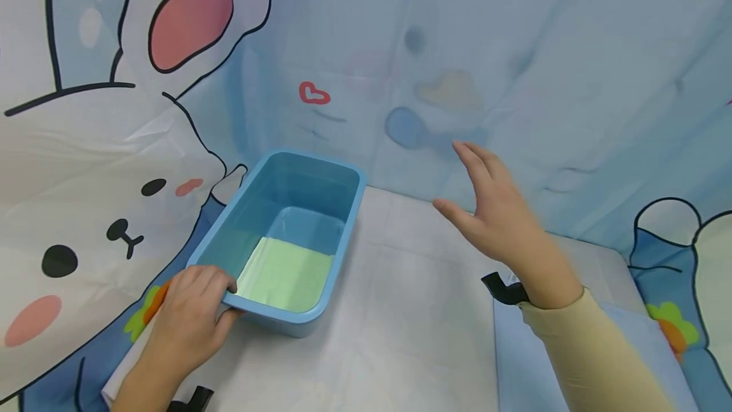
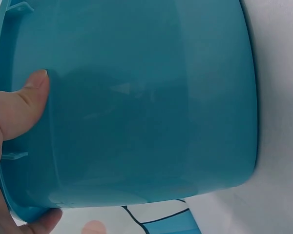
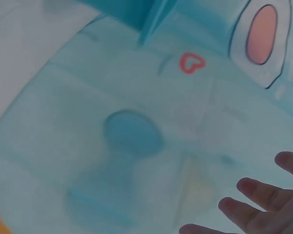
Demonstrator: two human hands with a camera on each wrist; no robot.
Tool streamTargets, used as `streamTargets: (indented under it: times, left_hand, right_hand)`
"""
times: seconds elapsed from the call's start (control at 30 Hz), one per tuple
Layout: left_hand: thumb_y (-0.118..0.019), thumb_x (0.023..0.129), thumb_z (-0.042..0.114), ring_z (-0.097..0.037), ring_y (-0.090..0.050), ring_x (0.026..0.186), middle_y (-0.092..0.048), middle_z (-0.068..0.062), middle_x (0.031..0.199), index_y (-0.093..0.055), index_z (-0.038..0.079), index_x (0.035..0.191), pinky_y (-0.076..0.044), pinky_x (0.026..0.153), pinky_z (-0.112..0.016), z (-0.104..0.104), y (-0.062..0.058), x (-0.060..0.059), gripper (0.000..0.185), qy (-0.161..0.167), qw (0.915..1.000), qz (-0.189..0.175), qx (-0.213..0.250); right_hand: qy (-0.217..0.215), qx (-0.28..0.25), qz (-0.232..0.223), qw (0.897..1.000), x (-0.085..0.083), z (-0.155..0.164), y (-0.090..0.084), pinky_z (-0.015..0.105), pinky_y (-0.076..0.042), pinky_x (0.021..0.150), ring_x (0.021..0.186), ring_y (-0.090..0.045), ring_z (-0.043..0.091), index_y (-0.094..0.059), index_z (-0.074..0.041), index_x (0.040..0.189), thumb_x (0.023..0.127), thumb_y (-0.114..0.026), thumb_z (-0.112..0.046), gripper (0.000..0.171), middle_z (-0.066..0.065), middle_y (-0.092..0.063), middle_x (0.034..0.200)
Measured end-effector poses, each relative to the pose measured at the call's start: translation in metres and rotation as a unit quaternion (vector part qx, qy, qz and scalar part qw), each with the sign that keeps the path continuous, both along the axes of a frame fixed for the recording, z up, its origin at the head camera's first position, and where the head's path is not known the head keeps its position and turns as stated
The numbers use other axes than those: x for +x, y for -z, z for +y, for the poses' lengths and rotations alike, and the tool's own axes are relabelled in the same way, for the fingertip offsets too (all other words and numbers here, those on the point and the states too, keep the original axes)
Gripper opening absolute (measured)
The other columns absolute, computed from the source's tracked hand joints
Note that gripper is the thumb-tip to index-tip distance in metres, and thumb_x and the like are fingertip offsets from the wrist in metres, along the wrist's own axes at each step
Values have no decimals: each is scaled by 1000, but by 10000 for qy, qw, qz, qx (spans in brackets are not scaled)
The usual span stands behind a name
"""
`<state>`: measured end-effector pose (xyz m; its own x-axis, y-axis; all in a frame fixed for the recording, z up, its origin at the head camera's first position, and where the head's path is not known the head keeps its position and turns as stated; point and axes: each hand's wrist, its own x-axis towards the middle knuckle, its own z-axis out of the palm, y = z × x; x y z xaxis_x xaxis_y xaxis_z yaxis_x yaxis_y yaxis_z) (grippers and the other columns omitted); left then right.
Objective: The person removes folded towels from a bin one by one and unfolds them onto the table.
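Observation:
A blue plastic bin (image 1: 337,272) stands on the white tabletop, left of centre in the head view. Inside it, a light green folded cloth or sheet (image 1: 286,275) lies toward the near end. My left hand (image 1: 191,316) grips the bin's near left corner, fingers over the rim. In the left wrist view the thumb (image 2: 31,100) presses against the bin's outer wall (image 2: 136,107), below the rim. My right hand (image 1: 500,215) is raised over the table to the right of the bin, fingers spread and holding nothing. Its fingertips (image 3: 249,185) show in the right wrist view.
A white table (image 1: 423,310) carries the bin. Pale blue sheet-like material (image 1: 532,361) lies at the right, under my right forearm. A printed curtain (image 1: 515,81) with cartoon rabbits hangs close behind the table and along both sides.

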<state>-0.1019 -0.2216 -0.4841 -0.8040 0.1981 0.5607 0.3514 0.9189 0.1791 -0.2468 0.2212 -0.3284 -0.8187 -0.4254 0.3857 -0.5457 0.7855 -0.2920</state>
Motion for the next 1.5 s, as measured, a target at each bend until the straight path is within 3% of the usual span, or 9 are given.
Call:
streamTargets:
  times: [0.47,0.77,1.03,1.17,1.37,1.5]
  left_hand:
    - [-104,63,10,-23,-51,93,-60,-3,87,-58,12,92,-44,85,-45,1,2,-2,55,-49,10000,-31,48]
    - [-104,63,10,-24,-51,92,-61,-3,87,-58,12,93,-45,86,-45,0,4,-3,55,-41,9999,-4,97]
    - [-103,64,8,-26,-53,95,-64,-4,90,-59,12,94,-46,87,-44,0,5,-4,54,-7,10000,34,88]
    - [-103,64,7,-26,-53,94,-64,-4,90,-59,13,94,-46,87,-44,-1,5,-4,53,56,10000,35,73]
    - [-100,66,5,-25,-51,91,-63,-3,89,-59,13,92,-44,85,-44,-5,5,-1,49,29,10000,-20,67]
    - [-100,66,4,-24,-50,90,-63,-4,89,-60,13,92,-43,84,-43,-6,5,0,49,70,9999,3,89]
  right_hand:
    - [-1244,-751,56,9894,-13,-86,-18,60,-36,127,161,-36,27,-28,-26,172,103,-71,-41,83,2,-37,174]
    - [-1734,-1526,-1059,9672,-31,-139,-24,54,-47,121,159,-37,15,-31,-34,170,104,-70,-44,77,-8,-38,172]
    - [-1982,-2072,-1880,9394,-61,-178,-24,46,-50,118,153,-50,16,-45,-35,164,105,-66,-46,63,-7,-56,161]
    - [-2186,-2573,-2412,9099,-76,-201,-14,46,-54,114,146,-56,17,-47,-28,163,105,-67,-40,62,0,-59,158]
    - [-2436,-3422,-3454,8392,-85,-244,10,50,-61,105,139,-62,25,-50,-17,161,104,-71,-21,61,10,-60,154]
    - [-2243,-3642,-4154,8028,-88,-264,33,51,-63,99,136,-64,28,-52,-17,159,102,-74,-16,61,13,-60,155]
